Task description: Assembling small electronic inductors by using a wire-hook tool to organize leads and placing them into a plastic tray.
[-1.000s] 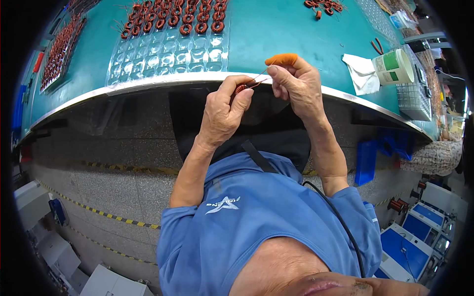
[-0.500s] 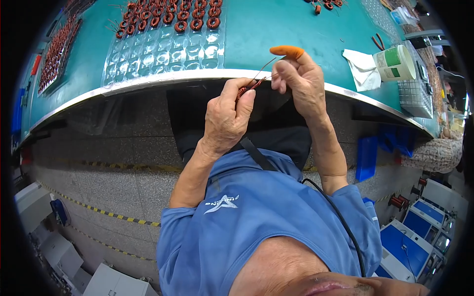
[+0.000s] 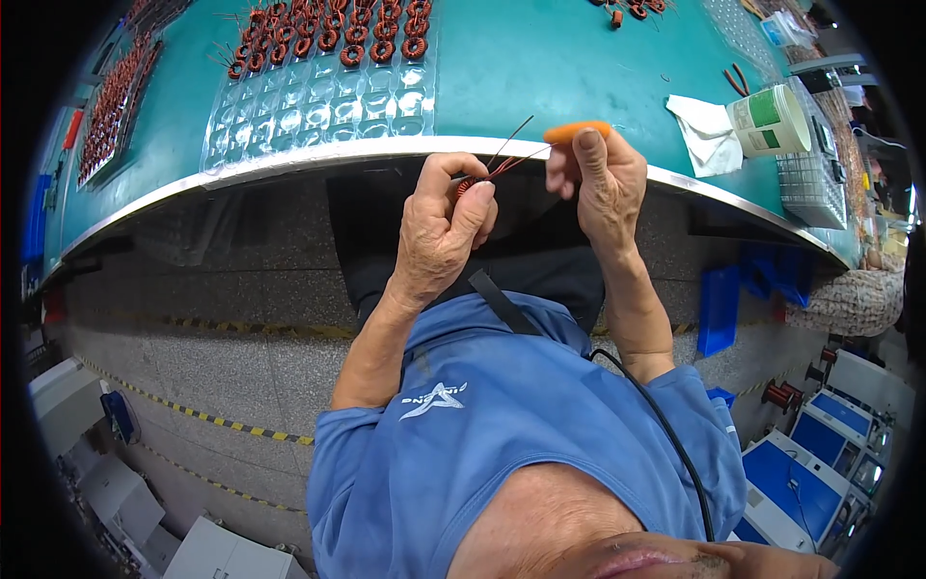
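Note:
My left hand [image 3: 439, 227] pinches a small toroidal coil [image 3: 465, 187] wound with copper-coloured wire between thumb and forefinger, just in front of the table edge. Several wire leads [image 3: 508, 165] stick out of the coil toward the right, and one points up over the edge. Beside them my right hand [image 3: 608, 183] is closed, its thumb pressed against the forefinger, which wears an orange finger cot [image 3: 571, 131]. One lead reaches the tip of that cot and appears pinched there; its end is hidden.
A clear plastic tray [image 3: 289, 111] at the far left of the green table [image 3: 540, 72] carries rows of coils [image 3: 352, 53]. Another coil-filled tray [image 3: 111, 116] lies farther left. At right are a white cloth [image 3: 704, 135], a white-green tub [image 3: 769, 123], pliers [image 3: 739, 80] and a wire basket [image 3: 812, 183].
My right hand has shifted right and slightly down, and its thumb now presses on the orange finger cot. The coil has turned a little in my left hand, and its leads are spread differently.

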`<state>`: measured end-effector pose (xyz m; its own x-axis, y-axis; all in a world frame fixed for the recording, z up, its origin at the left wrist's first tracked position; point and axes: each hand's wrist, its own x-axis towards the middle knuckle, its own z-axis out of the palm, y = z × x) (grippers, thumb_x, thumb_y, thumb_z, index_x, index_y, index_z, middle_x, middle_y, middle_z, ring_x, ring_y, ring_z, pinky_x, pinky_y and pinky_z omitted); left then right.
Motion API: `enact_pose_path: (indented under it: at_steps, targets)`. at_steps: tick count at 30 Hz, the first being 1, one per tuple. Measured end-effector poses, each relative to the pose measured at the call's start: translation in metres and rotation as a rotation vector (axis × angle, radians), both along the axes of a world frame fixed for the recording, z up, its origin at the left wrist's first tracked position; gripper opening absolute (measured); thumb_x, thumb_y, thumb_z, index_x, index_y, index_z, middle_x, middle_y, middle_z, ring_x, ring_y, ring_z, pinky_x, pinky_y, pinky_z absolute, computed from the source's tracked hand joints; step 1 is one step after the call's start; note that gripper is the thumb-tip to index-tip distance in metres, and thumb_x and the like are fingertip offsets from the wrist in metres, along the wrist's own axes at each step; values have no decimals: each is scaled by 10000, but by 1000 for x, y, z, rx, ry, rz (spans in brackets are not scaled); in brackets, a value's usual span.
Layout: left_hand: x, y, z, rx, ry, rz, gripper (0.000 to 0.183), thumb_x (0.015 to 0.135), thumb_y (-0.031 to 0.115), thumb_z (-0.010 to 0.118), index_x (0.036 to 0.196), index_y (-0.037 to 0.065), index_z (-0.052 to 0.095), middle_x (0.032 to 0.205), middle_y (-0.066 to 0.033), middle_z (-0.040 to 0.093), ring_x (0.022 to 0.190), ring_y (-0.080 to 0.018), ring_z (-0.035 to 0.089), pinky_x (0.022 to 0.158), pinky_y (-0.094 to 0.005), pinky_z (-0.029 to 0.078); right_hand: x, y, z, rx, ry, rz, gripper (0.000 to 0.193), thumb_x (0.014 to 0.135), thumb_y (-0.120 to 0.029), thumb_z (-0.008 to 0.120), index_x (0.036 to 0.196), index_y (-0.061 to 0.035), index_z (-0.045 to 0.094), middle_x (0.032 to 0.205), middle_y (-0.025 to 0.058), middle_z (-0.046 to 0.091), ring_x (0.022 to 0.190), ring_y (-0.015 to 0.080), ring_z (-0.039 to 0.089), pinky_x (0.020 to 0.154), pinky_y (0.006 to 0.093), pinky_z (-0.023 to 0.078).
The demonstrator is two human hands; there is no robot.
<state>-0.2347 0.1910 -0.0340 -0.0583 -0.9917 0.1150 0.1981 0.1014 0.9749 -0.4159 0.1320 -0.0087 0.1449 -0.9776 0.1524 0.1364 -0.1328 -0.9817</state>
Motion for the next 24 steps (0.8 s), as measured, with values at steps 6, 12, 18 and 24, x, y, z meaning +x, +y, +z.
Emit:
enact_pose_path:
  at_steps: [6, 12, 18, 24]
  targets:
    - [-3, -6, 10, -172, -346, 69, 197, 947, 127, 574, 1089, 35, 472, 711, -105, 612, 620, -214, 631, 565, -310, 490, 13, 19, 6, 68, 177, 88, 271, 922, -263, 652, 904, 6, 672, 679, 20, 633, 539, 48, 560, 471, 171, 424]
    - [16, -10, 36, -339, -596, -160, 303, 893, 87, 630, 1136, 16, 464, 875, -170, 613, 769, -303, 645, 675, -360, 515, 3, 5, 11, 312, -36, 309, 275, 906, -282, 668, 907, -8, 666, 666, 22, 620, 516, 60, 561, 454, 171, 410]
    - [32, -20, 57, -548, -852, -295, 216, 841, 53, 615, 1030, 19, 516, 849, -143, 552, 793, -282, 610, 657, -378, 517, 1, -5, 12, 432, -52, 471, 252, 871, -272, 700, 886, -23, 664, 672, 15, 614, 533, 49, 557, 460, 173, 408]
    - [38, -25, 49, -1043, -1496, -145, 129, 790, 75, 571, 905, 44, 520, 764, -68, 491, 718, -171, 556, 603, -276, 495, 12, -9, 10, 384, 146, 436, 232, 869, -245, 681, 867, -13, 666, 670, 13, 614, 537, 59, 565, 474, 181, 426]
